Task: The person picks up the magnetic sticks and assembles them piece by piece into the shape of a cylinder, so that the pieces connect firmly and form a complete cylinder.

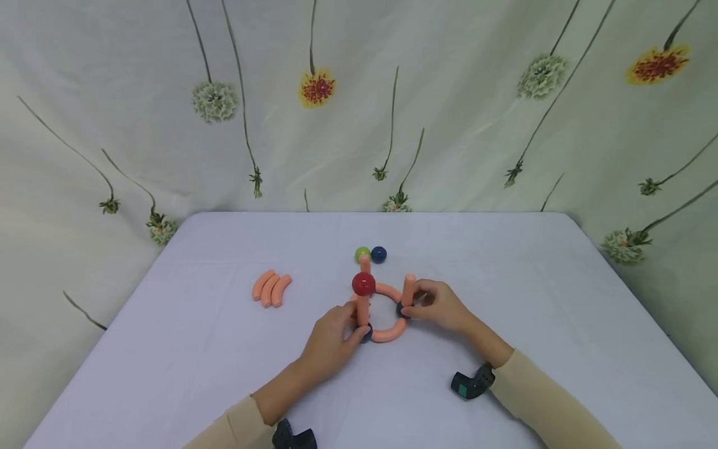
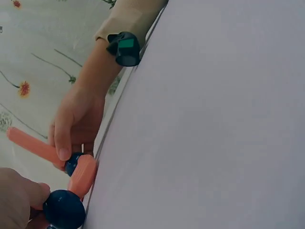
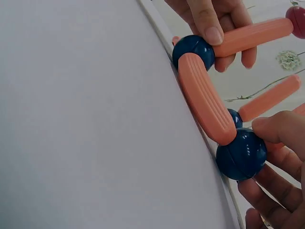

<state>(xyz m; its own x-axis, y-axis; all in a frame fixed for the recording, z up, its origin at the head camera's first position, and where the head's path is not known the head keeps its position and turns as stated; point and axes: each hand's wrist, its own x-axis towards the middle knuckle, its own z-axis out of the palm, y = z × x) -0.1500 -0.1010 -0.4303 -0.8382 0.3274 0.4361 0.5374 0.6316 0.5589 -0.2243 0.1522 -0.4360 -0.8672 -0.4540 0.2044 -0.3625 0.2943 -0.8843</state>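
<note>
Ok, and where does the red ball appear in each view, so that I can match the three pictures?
Head: the red ball is just below the centre, on the orange stick that the left hand holds.
Left wrist: not in this picture.
Right wrist: upper right corner, cut by the edge.
Shared landmark: the near curved orange piece between the left hand and the right hand, seen in all three.

Curved, ribbed orange plastic rods are joined into a ring between the left hand and the right hand. At the left hand, a straight orange rod, topped by a glossy red ball, is pinched just above a glossy navy ball. At the right hand, a second navy ball is gripped beneath another upright orange rod. Beyond the left hand, a third upright rod is seen.
</note>
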